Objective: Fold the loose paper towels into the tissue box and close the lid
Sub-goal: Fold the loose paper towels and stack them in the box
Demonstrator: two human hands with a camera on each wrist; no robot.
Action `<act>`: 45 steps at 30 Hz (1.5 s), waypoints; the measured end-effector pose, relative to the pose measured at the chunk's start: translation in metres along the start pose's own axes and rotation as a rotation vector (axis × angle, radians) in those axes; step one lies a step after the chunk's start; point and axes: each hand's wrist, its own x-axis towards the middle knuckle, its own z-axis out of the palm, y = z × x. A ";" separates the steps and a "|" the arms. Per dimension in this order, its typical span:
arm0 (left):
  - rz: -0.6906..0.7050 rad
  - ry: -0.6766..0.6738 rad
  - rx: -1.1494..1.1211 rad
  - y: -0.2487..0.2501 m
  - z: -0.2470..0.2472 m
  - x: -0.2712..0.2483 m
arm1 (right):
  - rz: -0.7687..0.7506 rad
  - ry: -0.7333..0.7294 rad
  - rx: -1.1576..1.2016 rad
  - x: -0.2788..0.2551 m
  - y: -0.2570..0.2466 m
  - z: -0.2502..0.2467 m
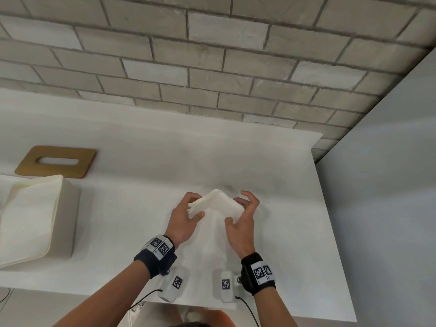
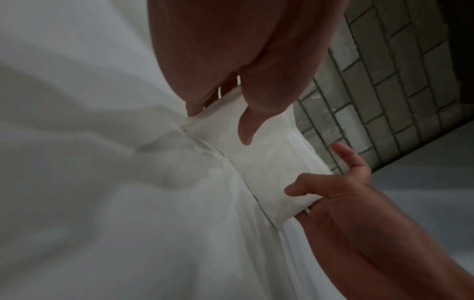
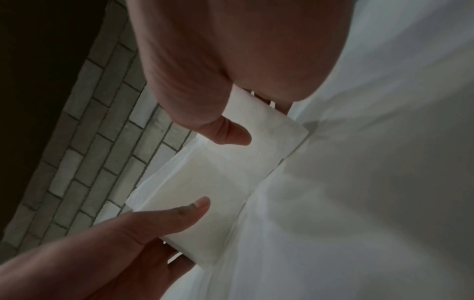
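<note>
White paper: a folded stack of white paper towels [image 1: 218, 204] is held up between both hands, bent into an arch over the white tabletop [image 1: 146, 190]
Left hand [image 1: 182, 220]: thumb on the near face, fingers curled behind the stack's left end, pinching it; thumb tip [image 2: 246, 130] lies flat on the paper
Right hand [image 1: 244, 217]: thumb [image 3: 231, 132] and lower fingers pinch the right end; upper fingers spread loose above it
Box: off beyond the left hand's knuckles stands the open cream rectangular tissue box [image 1: 68, 220], paper inside
Lid: flat brown wooden lid with oval slot [image 1: 56, 161] lies just behind that box
</note>
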 end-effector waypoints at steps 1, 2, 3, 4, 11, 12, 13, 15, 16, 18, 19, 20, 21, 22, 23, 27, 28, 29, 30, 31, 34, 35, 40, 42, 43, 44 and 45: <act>0.001 -0.013 0.032 0.000 0.001 0.002 | -0.022 -0.011 -0.027 0.000 -0.001 0.000; 0.005 -0.023 0.055 0.000 0.001 0.004 | -0.039 -0.016 -0.057 0.000 -0.002 -0.001; 0.002 -0.027 0.072 0.000 -0.001 0.006 | -0.057 -0.019 -0.085 0.000 -0.003 -0.002; -0.007 -0.023 0.077 0.002 -0.005 0.008 | -0.083 -0.018 -0.112 0.001 -0.002 -0.003; 0.181 0.098 0.147 0.070 -0.112 -0.001 | -0.285 -0.174 -0.099 -0.018 -0.048 0.003; 0.213 0.097 0.155 0.081 -0.134 -0.006 | -0.295 -0.217 -0.067 -0.022 -0.060 0.010; 0.237 0.092 0.173 0.090 -0.157 -0.010 | -0.317 -0.258 -0.041 -0.026 -0.073 0.018; 0.264 0.068 0.220 0.105 -0.203 -0.024 | -0.371 -0.344 -0.032 -0.033 -0.101 0.039; 0.266 0.060 0.235 0.110 -0.226 -0.030 | -0.398 -0.388 -0.038 -0.037 -0.115 0.052; 0.270 0.062 0.258 0.112 -0.270 -0.043 | -0.433 -0.463 -0.036 -0.048 -0.139 0.085; 0.282 0.078 0.271 0.110 -0.291 -0.047 | -0.434 -0.489 -0.032 -0.054 -0.149 0.105; 0.292 0.099 0.293 0.105 -0.312 -0.051 | -0.429 -0.502 -0.032 -0.060 -0.158 0.125; 0.295 0.117 0.320 0.097 -0.331 -0.053 | -0.421 -0.508 -0.032 -0.068 -0.164 0.146; 0.292 0.131 0.340 0.087 -0.350 -0.053 | -0.407 -0.509 -0.035 -0.075 -0.168 0.168; 0.284 0.140 0.352 0.073 -0.369 -0.051 | -0.390 -0.514 -0.041 -0.083 -0.171 0.189; 0.254 0.104 0.411 0.013 -0.429 -0.035 | -0.319 -0.542 -0.100 -0.118 -0.174 0.265; 0.266 0.080 0.408 0.002 -0.438 -0.030 | -0.308 -0.535 -0.123 -0.125 -0.174 0.281; 0.272 0.053 0.410 -0.007 -0.446 -0.026 | -0.292 -0.525 -0.149 -0.132 -0.173 0.295; 0.268 0.025 0.418 -0.014 -0.452 -0.021 | -0.268 -0.517 -0.180 -0.138 -0.173 0.308; 0.252 0.006 0.435 -0.023 -0.456 -0.015 | -0.239 -0.515 -0.216 -0.144 -0.171 0.320; 0.155 -0.093 0.499 -0.056 -0.464 0.002 | -0.136 -0.540 -0.334 -0.158 -0.163 0.353; 0.133 -0.145 0.524 -0.066 -0.464 0.006 | -0.096 -0.556 -0.373 -0.163 -0.159 0.362; 0.111 -0.260 0.645 -0.091 -0.462 0.009 | 0.046 -0.529 -0.413 -0.179 -0.154 0.380; 0.134 -0.265 0.671 -0.094 -0.461 0.009 | 0.068 -0.532 -0.429 -0.180 -0.156 0.381; 0.158 -0.256 0.698 -0.095 -0.462 0.010 | 0.068 -0.543 -0.453 -0.181 -0.159 0.380; 0.201 -0.227 0.740 -0.096 -0.461 0.009 | 0.062 -0.555 -0.487 -0.182 -0.161 0.379; 0.271 -0.178 0.796 -0.096 -0.461 0.007 | 0.041 -0.555 -0.534 -0.184 -0.164 0.374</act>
